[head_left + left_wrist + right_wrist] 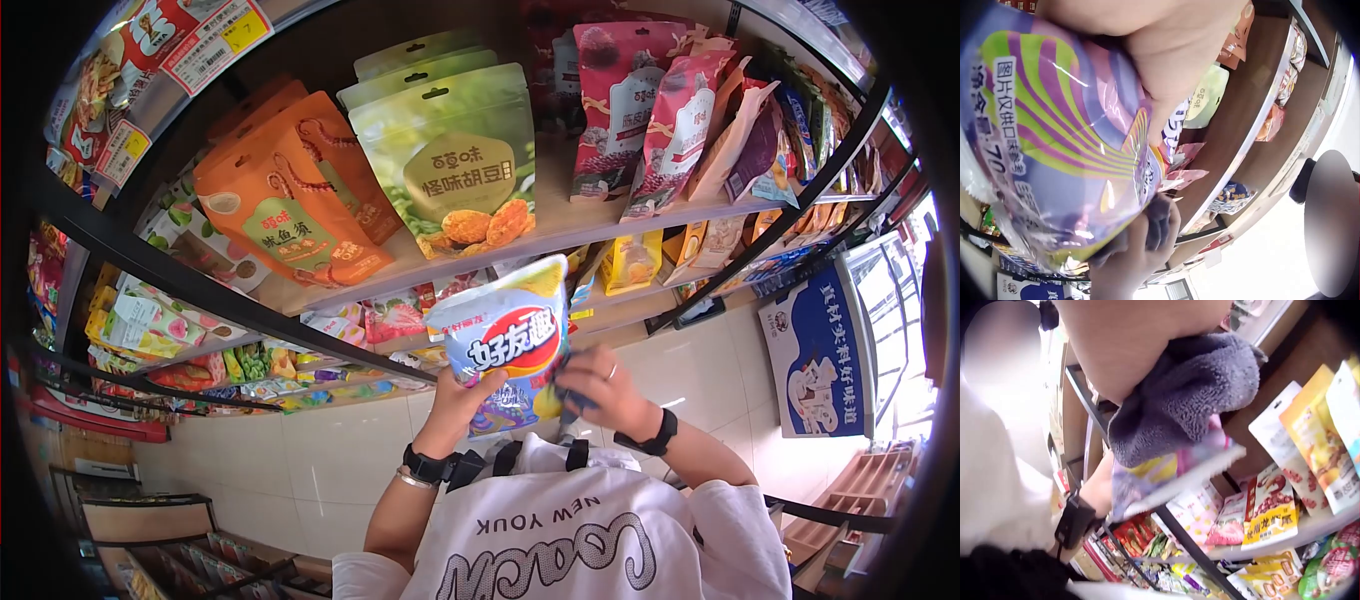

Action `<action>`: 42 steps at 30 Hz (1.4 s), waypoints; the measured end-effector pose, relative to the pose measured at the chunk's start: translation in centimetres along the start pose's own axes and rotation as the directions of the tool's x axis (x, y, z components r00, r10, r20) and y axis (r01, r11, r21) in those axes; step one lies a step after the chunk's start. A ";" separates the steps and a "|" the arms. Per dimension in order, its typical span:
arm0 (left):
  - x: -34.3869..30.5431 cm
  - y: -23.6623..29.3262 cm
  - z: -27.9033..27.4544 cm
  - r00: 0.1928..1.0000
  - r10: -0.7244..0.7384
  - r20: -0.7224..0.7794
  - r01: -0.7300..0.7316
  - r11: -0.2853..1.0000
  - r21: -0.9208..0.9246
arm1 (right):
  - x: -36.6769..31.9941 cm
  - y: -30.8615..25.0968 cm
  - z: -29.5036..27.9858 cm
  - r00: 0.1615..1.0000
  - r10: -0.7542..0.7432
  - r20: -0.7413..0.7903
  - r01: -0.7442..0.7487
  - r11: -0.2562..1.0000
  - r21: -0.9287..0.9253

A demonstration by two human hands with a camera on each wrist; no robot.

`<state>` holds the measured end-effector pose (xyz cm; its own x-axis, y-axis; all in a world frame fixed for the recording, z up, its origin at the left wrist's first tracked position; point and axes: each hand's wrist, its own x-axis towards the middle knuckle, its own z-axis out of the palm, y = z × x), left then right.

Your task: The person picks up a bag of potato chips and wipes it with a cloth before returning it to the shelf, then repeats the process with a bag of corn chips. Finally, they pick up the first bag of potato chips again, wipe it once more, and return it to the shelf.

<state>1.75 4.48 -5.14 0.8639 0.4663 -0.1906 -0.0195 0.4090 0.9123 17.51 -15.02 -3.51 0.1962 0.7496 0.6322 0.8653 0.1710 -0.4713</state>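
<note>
Shelves [560, 228] packed with snacks curve across the head view, standing on a tiled floor [330, 470]; off to the right side of that view is a blue sign [806, 330] with white characters. Next comes the person's white shirt [700, 520], with dark lettering on it. On the upper board stand three groups of pouches: orange pouches [290, 190], green pouches [455, 160] in the middle, and red pouches [620, 110] further right. The snack bag [510, 335] is up in the air just in front of the shelf edge, before the person's chest, slightly tilted, its printed front turned to the head camera – the left wrist view catches another side, purple with green stripes. The left hand [462, 398] grips the bag at its lower left, thumb lying across the front. The right hand [606, 392] is curled round a grey cloth [1197, 394] and presses it to the bag's lower right edge – in the right wrist view the cloth sits between hand and bag. Smaller still are the black wristbands [430, 467] on both wrists, and smallest, a ring [612, 371] on the right hand
</note>
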 end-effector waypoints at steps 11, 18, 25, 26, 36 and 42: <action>-1.1 -1.5 -1.0 0.998 -0.049 -0.036 0.043 0.986 -0.158 | -1.4 -1.0 0.5 0.972 0.225 0.062 -0.232 0.958 0.167; -1.3 -2.0 -0.9 0.984 -0.084 0.154 0.086 0.996 -0.010 | 3.7 0.2 -1.2 0.953 0.148 -0.263 -0.163 0.986 -0.036; -1.1 -1.9 -1.0 0.996 0.011 0.084 -0.006 0.998 -0.062 | 2.1 -0.4 -0.5 0.983 0.164 -0.084 -0.149 0.975 0.165; -1.0 -1.8 -1.3 0.999 0.008 0.046 -0.004 0.996 -0.089 | 1.3 -0.6 -0.5 0.990 0.141 -0.016 -0.136 0.977 0.163; -0.8 -2.1 -3.0 0.993 0.007 0.117 0.000 0.998 -0.059 | 0.4 1.4 -0.4 0.958 0.284 0.048 -0.285 0.958 0.035; 0.5 -3.1 -2.5 0.980 -0.040 0.195 0.032 0.999 0.042 | 1.3 0.8 0.9 0.976 0.212 0.055 -0.213 0.977 0.016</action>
<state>0.98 5.42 -8.98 0.9455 0.2875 -0.1527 0.0299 0.3903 0.9202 18.04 -13.29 -3.64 0.3493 0.8029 0.4830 0.7959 0.0178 -0.6051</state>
